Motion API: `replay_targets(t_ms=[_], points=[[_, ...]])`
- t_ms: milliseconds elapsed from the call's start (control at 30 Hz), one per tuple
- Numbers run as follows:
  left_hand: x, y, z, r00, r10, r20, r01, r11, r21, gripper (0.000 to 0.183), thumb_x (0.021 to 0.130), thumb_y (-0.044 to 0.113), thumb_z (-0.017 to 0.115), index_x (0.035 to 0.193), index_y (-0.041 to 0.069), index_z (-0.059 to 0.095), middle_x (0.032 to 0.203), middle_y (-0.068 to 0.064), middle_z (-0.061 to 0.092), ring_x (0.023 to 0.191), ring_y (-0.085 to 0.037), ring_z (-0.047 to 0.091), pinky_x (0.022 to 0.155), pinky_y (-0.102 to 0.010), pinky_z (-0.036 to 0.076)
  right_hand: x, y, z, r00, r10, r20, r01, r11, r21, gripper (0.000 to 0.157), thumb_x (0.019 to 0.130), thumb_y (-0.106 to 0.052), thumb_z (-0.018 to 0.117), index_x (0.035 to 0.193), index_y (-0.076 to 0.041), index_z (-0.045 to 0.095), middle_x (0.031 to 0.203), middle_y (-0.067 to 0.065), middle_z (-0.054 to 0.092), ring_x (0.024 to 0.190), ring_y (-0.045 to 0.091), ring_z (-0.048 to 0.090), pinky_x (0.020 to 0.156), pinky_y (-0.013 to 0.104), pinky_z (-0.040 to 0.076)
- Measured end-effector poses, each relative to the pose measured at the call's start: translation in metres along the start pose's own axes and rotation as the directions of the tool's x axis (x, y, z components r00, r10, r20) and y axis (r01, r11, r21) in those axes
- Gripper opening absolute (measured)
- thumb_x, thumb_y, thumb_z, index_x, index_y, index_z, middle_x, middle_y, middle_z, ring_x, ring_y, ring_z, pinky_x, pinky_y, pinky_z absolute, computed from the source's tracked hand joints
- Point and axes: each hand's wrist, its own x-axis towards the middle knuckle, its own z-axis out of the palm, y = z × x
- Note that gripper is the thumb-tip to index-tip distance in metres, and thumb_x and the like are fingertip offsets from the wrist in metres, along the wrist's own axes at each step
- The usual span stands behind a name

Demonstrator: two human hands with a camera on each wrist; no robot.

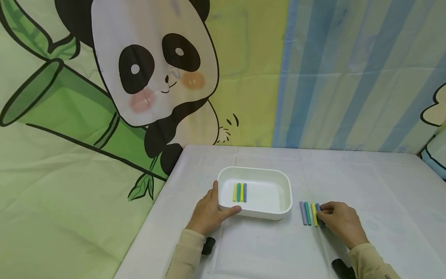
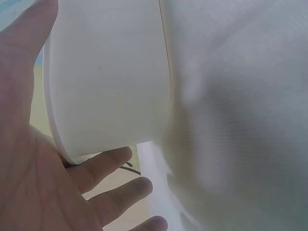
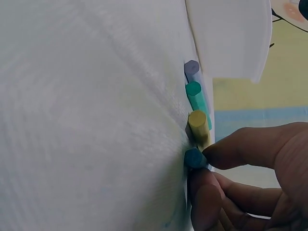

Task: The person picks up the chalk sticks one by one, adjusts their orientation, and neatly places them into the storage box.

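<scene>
A white tray (image 1: 268, 211) stands on the table, with a short row of chalk sticks (image 1: 239, 192), yellow, green and blue, at its left side. My left hand (image 1: 208, 211) rests against the tray's near left corner. Its thumb lies along the near side and its fingers are spread by the left end. To the right of the tray, my right hand (image 1: 343, 221) pinches a blue chalk stick (image 3: 195, 158) between thumb and fingers. That stick is beside a yellow chalk stick (image 3: 198, 122), a green one (image 3: 194, 91) and a purple one (image 3: 191, 69).
White cloth (image 1: 265, 248) covers the table. Behind it hangs a printed curtain (image 1: 244, 77) with a panda and blue stripes. Black wrist devices (image 1: 343, 268) sit by the tan sleeves.
</scene>
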Motion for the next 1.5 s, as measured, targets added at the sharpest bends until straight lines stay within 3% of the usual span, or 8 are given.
replay_targets(t_ms=[233,567,767,900,1233,1500], points=[[0.0,0.001,0.0,1.0,0.004,-0.001,-0.004,1.0,-0.014,0.131,0.073,0.086,0.063,0.163,0.006,0.01,0.158,-0.016,0.038,0.141,-0.034,0.042,0.115,-0.051,0.032,0.001,0.007,-0.002,0.999,0.035,0.015,-0.036,0.999,0.023,0.051,0.092,-0.032,0.07,0.123,0.008,0.067,0.099,0.009,0.074,0.079,0.019,0.062,0.063,0.034,0.051],[-0.001,0.002,-0.001,1.0,-0.002,-0.002,0.002,1.0,-0.011,0.131,0.073,0.086,0.062,0.163,0.007,0.01,0.159,-0.016,0.037,0.141,-0.034,0.041,0.115,-0.052,0.032,0.006,0.018,-0.006,0.992,0.092,0.083,-0.104,0.983,0.153,0.065,0.094,-0.046,0.068,0.132,0.007,0.062,0.113,0.019,0.069,0.082,0.019,0.063,0.067,0.035,0.052],[0.0,0.001,-0.001,1.0,0.004,-0.006,-0.004,1.0,-0.01,0.131,0.073,0.086,0.062,0.163,0.006,0.01,0.158,-0.017,0.038,0.14,-0.034,0.043,0.115,-0.052,0.034,0.005,0.019,-0.009,0.99,0.095,0.1,-0.116,0.968,0.222,0.067,0.094,-0.045,0.069,0.136,0.006,0.059,0.11,0.014,0.07,0.085,0.02,0.062,0.07,0.033,0.051],[0.0,0.001,-0.001,1.0,0.006,-0.007,-0.006,1.0,-0.012,0.131,0.073,0.086,0.063,0.163,0.006,0.011,0.157,-0.017,0.039,0.14,-0.034,0.043,0.114,-0.052,0.034,0.004,0.016,-0.011,0.989,0.101,0.104,-0.126,0.955,0.269,0.066,0.094,-0.044,0.069,0.138,0.004,0.058,0.106,0.009,0.07,0.088,0.021,0.061,0.071,0.033,0.052],[0.0,0.001,-0.001,1.0,-0.001,-0.004,0.001,1.0,-0.018,0.132,0.072,0.087,0.062,0.163,0.007,0.01,0.158,-0.016,0.038,0.14,-0.035,0.042,0.114,-0.052,0.035,0.001,-0.004,-0.013,0.992,0.066,0.105,-0.103,0.914,0.393,0.07,0.097,-0.045,0.067,0.142,0.006,0.054,0.133,0.02,0.06,0.096,0.013,0.064,0.079,0.026,0.057],[0.0,-0.001,0.0,1.0,0.009,-0.003,-0.009,1.0,-0.016,0.132,0.073,0.087,0.061,0.163,0.006,0.01,0.158,-0.017,0.038,0.142,-0.034,0.041,0.115,-0.051,0.033,-0.001,-0.02,-0.009,0.991,0.02,0.136,-0.08,0.888,0.452,0.075,0.094,-0.049,0.07,0.142,0.007,0.053,0.133,0.018,0.062,0.101,0.014,0.066,0.086,0.028,0.057]])
